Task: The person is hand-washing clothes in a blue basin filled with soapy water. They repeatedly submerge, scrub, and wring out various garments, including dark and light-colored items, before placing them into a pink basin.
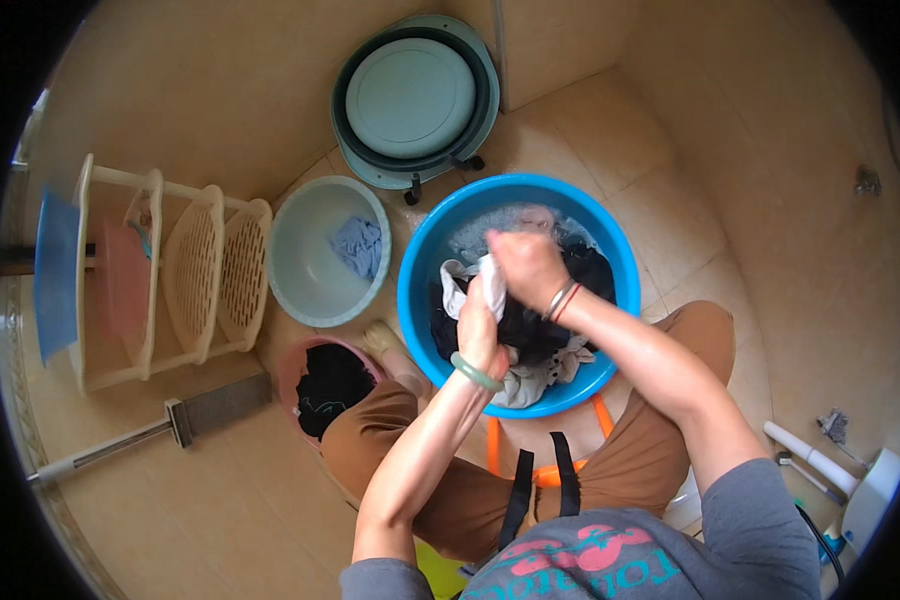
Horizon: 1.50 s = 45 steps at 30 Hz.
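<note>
A wide blue basin (618, 262) stands before me, holding soapy water and wet laundry. Above it, my left hand (478, 330) grips a bunched white cloth (492, 284) whose lower part hangs between the hands. My right hand (532, 270) is closed at the top of that same cloth, its fingertips mostly hidden. Under both hands lies a heap of dark clothes (540, 330), with a pale spotted garment (525, 385) at the basin's near side. Suds (505, 222) and a pinkish piece (537, 218) float at the far side.
Left of the basin are a pale green tub (305, 275) with a blue cloth (358, 247) and a pink bucket (292, 385) of black clothing. A folded basin (410, 95) leans on the wall. A cream rack (160, 275) and a flat mop (220, 408) are further left.
</note>
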{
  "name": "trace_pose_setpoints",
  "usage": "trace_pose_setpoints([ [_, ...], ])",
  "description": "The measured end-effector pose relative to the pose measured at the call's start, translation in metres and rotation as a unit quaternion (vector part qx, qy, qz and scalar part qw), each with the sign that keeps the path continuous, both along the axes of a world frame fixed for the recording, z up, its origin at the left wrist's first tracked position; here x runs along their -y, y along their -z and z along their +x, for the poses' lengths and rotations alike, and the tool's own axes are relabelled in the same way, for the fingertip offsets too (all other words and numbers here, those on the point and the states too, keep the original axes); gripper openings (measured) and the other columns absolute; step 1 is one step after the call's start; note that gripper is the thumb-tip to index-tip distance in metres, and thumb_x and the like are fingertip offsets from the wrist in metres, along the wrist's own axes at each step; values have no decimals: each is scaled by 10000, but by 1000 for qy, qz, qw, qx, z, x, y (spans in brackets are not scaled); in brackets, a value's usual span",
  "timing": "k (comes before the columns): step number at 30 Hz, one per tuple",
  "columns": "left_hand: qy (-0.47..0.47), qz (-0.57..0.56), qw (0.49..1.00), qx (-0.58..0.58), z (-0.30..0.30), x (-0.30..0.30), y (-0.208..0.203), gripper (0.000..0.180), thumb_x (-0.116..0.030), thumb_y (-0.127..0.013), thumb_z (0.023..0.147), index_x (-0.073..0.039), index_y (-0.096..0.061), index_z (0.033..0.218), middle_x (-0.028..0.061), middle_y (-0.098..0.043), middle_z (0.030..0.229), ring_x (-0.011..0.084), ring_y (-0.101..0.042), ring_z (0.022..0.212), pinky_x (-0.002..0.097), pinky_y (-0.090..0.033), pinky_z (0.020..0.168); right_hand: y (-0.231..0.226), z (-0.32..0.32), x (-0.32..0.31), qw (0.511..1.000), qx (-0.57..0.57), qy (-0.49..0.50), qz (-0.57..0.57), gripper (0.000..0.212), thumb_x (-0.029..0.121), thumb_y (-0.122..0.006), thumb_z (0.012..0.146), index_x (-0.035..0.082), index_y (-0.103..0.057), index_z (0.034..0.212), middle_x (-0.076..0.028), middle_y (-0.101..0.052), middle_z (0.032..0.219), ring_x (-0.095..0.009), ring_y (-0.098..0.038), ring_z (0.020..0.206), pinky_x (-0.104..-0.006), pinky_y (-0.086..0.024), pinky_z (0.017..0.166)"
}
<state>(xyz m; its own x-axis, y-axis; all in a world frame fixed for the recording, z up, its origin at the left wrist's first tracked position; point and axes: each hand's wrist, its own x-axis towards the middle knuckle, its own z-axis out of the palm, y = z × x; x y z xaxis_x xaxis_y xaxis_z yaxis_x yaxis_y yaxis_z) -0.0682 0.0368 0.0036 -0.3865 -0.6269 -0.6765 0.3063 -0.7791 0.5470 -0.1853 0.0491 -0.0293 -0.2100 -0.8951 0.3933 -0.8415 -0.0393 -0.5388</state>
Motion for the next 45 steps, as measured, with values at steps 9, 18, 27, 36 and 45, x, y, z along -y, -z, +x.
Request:
trace_pose_setpoints([
  [9, 173, -177, 969, -17, 72, 83, -43, 423, -286, -648, 904, -3, -577, 1210, 70, -642, 1141, 166, -604, 1035, 299, -445, 945, -56, -43, -5, 820, 489, -150, 257, 292, 233, -651, 902, -13, -671, 1058, -105, -679, 1005, -150, -619, 914, -290, -478, 857],
  [18, 195, -505, 757, 366, 73, 80, -14, 276, -59, -709, 713, -37, -667, 985, 138, -640, 1048, 310, -617, 975, 349, -489, 826, -113, -23, -19, 978, 128, -85, -138, 163, -47, -682, 717, 42, -637, 846, -89, -590, 803, -234, -598, 714, -322, -491, 610],
  [27, 323, -484, 693, 425, 83, 90, -8, 554, -141, -551, 845, -203, -441, 1384, 144, -675, 822, 300, -664, 769, 383, -511, 690, -90, 67, -68, 949, 239, -202, -44, 136, 26, -656, 823, 11, -592, 941, -100, -526, 838, -246, -594, 716, -316, -498, 550],
  [36, 185, -293, 932, -108, 72, 70, -2, 738, -240, -542, 967, -163, -86, 1541, 61, -544, 1287, 185, -555, 1136, 333, -349, 1098, -87, 72, -76, 854, 485, -169, 78, 121, 112, -601, 905, 4, -645, 876, -109, -597, 828, -230, -607, 745, -303, -489, 684],
  [45, 196, -352, 914, -53, 46, 33, -37, 816, -75, -621, 909, -97, -99, 1536, 87, -556, 1257, 158, -560, 1098, 271, -417, 991, -20, 42, -35, 940, 317, -69, 104, 190, 49, -556, 820, -27, -657, 960, -238, -659, 954, -370, -639, 926, -410, -497, 799],
])
